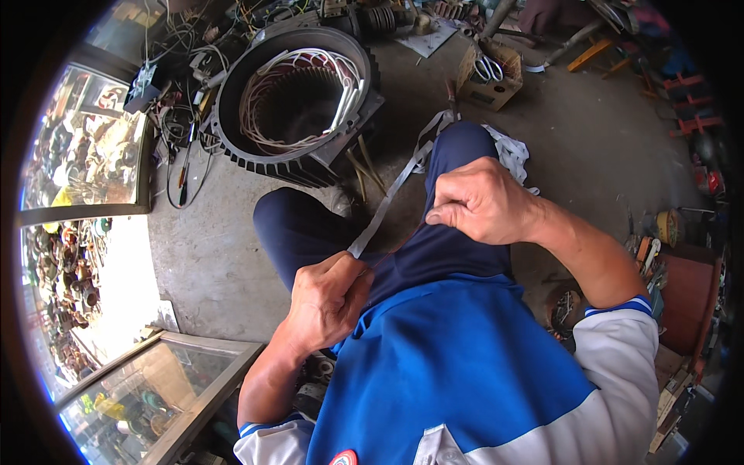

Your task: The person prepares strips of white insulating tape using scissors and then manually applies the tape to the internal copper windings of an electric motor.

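My left hand point(329, 298) is closed over my lap, near my bent left knee. A white cloth tape point(387, 198) runs from its fingers up and away to a loose bundle point(510, 153) beside my right knee. From the same hand a thin reddish-brown wire point(401, 246) stretches across to my right hand point(477, 203). My right hand is closed above my right thigh, thumb pressed to the curled fingers, and seems to pinch the wire's other end. What lies inside each grip is hidden by the fingers.
A large ribbed motor housing point(226, 128) with white leads around its bore stands ahead on the left. A cardboard box point(496, 91) with scissors point(487, 68) sits ahead. Tangled cables lie at far left, a framed glass panel point(248, 358) at near left, a reddish-brown box point(686, 298) at right.
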A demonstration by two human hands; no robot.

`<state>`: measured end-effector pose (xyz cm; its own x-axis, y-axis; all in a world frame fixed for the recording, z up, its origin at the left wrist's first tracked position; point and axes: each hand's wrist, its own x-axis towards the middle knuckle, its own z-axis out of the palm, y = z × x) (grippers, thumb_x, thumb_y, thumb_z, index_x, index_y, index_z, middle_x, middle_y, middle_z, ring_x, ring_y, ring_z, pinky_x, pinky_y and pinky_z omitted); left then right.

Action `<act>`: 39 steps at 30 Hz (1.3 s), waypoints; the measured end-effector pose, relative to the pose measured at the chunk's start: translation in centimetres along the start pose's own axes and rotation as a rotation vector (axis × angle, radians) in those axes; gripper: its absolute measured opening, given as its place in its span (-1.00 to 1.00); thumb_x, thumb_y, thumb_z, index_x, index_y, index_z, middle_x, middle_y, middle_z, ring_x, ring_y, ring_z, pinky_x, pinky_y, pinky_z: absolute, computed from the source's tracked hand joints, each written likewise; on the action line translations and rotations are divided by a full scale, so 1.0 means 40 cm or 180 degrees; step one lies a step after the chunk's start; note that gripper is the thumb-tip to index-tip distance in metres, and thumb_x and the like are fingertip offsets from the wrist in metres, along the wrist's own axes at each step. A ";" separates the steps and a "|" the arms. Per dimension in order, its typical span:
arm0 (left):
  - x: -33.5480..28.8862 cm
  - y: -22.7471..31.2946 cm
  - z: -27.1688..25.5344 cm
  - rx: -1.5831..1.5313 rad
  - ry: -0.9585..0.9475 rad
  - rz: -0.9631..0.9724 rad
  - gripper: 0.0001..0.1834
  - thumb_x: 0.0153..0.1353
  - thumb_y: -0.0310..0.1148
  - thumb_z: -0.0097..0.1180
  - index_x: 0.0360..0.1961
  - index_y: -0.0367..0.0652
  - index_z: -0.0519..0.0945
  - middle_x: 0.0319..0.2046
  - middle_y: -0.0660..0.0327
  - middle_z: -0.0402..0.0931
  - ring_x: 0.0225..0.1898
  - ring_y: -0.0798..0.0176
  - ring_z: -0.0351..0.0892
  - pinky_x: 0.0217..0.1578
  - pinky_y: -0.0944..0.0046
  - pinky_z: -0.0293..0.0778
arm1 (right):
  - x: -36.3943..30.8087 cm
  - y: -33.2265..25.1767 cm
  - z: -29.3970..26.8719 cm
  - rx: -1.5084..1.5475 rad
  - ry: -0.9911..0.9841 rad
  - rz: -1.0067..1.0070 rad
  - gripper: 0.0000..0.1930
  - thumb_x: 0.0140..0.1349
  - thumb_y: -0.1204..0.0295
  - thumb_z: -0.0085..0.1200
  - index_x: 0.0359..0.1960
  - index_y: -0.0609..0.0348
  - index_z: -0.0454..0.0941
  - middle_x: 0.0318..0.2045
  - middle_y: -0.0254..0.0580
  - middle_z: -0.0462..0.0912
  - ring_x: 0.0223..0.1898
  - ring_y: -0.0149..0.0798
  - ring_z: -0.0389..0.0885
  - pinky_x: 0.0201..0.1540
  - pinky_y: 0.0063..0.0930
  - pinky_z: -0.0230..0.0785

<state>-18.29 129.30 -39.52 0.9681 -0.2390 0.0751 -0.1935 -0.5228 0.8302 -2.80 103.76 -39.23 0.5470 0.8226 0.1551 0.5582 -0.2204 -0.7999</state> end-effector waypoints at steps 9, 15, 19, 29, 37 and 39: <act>-0.062 -0.084 0.038 -0.2175 0.1228 -0.1255 -0.70 0.49 -0.25 0.09 -0.34 -0.26 0.53 -0.57 0.32 0.38 -0.60 0.45 0.26 -0.59 0.39 0.16 | 0.002 0.057 -0.038 0.0657 0.1616 0.1200 -0.79 0.37 0.41 0.22 -0.35 0.33 0.63 -0.52 -0.41 0.58 -0.44 -0.59 0.45 -0.38 -0.57 0.35; 0.007 -0.026 0.164 -0.3157 0.1271 -0.1362 -0.71 0.50 -0.22 0.07 -0.33 -0.19 0.52 -0.60 0.40 0.30 -0.63 0.55 0.12 -0.63 0.44 0.03 | 0.040 -0.065 0.228 0.2280 0.0787 0.1125 -0.86 0.35 0.48 0.25 -0.16 0.32 0.67 -0.36 -0.26 0.72 -0.29 -0.49 0.67 -0.22 -0.55 0.55; -0.006 -0.034 0.168 -0.2561 0.1158 -0.1477 -0.68 0.49 -0.21 0.08 -0.37 -0.21 0.53 -0.60 0.42 0.34 -0.61 0.56 0.14 -0.60 0.44 0.06 | 0.036 -0.051 0.230 0.2295 0.0959 0.1161 -0.90 0.33 0.52 0.22 -0.22 0.32 0.69 -0.43 -0.29 0.71 -0.40 -0.53 0.63 -0.31 -0.59 0.52; -0.146 -0.059 0.198 -0.1695 0.1102 -0.1258 -0.68 0.50 -0.22 0.07 -0.34 -0.25 0.55 -0.60 0.35 0.36 -0.56 0.48 0.25 -0.53 0.33 0.21 | 0.040 0.061 -0.126 0.2154 0.3044 0.0671 -0.87 0.41 0.42 0.15 -0.16 0.22 0.65 -0.40 -0.33 0.69 -0.44 -0.53 0.60 -0.38 -0.65 0.45; 0.021 0.001 0.248 -0.3912 0.1281 -0.0882 -0.69 0.56 -0.17 0.01 -0.18 -0.22 0.58 -0.46 0.32 0.49 -0.46 0.46 0.40 -0.43 0.42 0.32 | 0.024 -0.093 0.244 0.2152 0.0846 0.0672 -0.83 0.47 0.44 0.09 -0.10 0.28 0.67 -0.35 -0.24 0.75 -0.30 -0.51 0.66 -0.19 -0.57 0.54; 0.038 -0.011 0.232 -0.2721 0.1014 -0.0801 -0.74 0.51 -0.28 0.08 -0.04 -0.28 0.60 -0.28 0.22 0.58 -0.26 0.27 0.55 -0.23 0.30 0.46 | 0.043 -0.072 0.231 0.2212 0.1234 0.0700 -0.83 0.48 0.44 0.08 -0.16 0.28 0.68 -0.39 -0.27 0.75 -0.34 -0.48 0.67 -0.24 -0.53 0.56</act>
<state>-18.22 121.58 -44.87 0.9879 0.1000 -0.1187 0.0868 0.2785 0.9565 -9.25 110.64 -42.00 0.8463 0.5311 0.0403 -0.0305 0.1239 -0.9918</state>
